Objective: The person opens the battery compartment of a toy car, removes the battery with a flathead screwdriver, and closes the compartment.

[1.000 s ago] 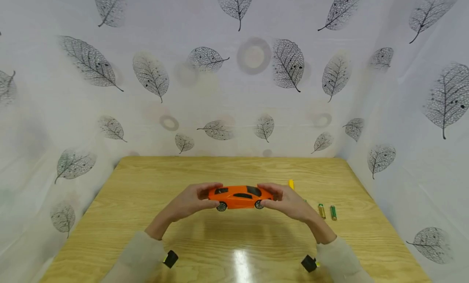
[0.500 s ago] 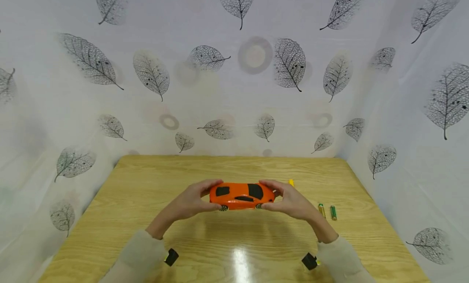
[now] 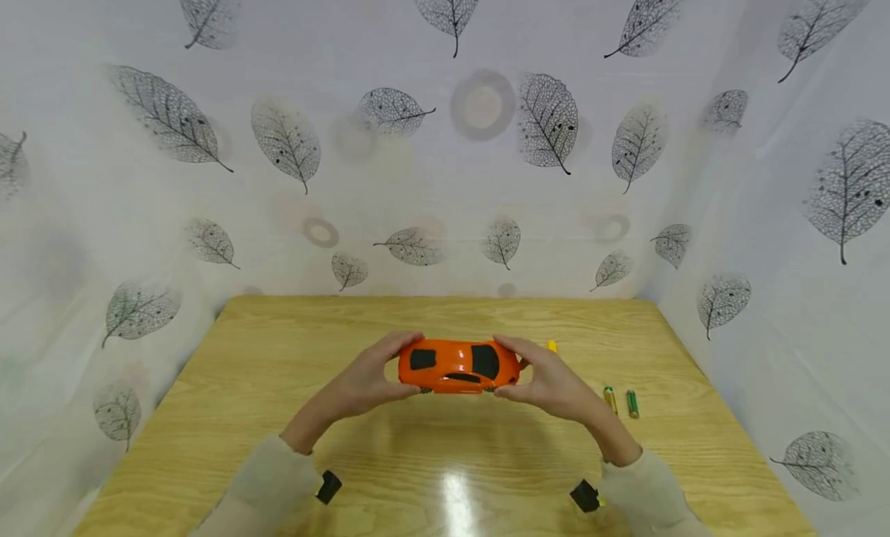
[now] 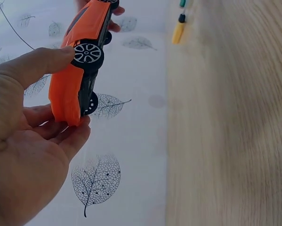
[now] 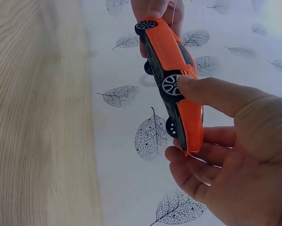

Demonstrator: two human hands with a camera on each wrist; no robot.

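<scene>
An orange toy car (image 3: 452,367) with dark windows is held up above the table, its roof tilted toward the head camera. My left hand (image 3: 363,380) grips one end of it, thumb on the near side by a wheel and fingers around the far side. At the opposite end my right hand (image 3: 552,381) holds the car in the same way. Both wrist views show the car's spoked wheels and part of its black underside; the left thumb (image 4: 60,57) and right thumb (image 5: 197,89) each press beside a wheel.
On the wooden table (image 3: 292,328), right of the hands, lie two batteries (image 3: 632,404). A screwdriver with a yellow handle (image 4: 178,33) lies farther back, partly behind the right hand in the head view. A leaf-patterned white curtain (image 3: 445,181) surrounds the table's back and sides.
Both hands have rolled the toy car so its roof faces the head camera more and its side wheels show less. It has also risen slightly.
</scene>
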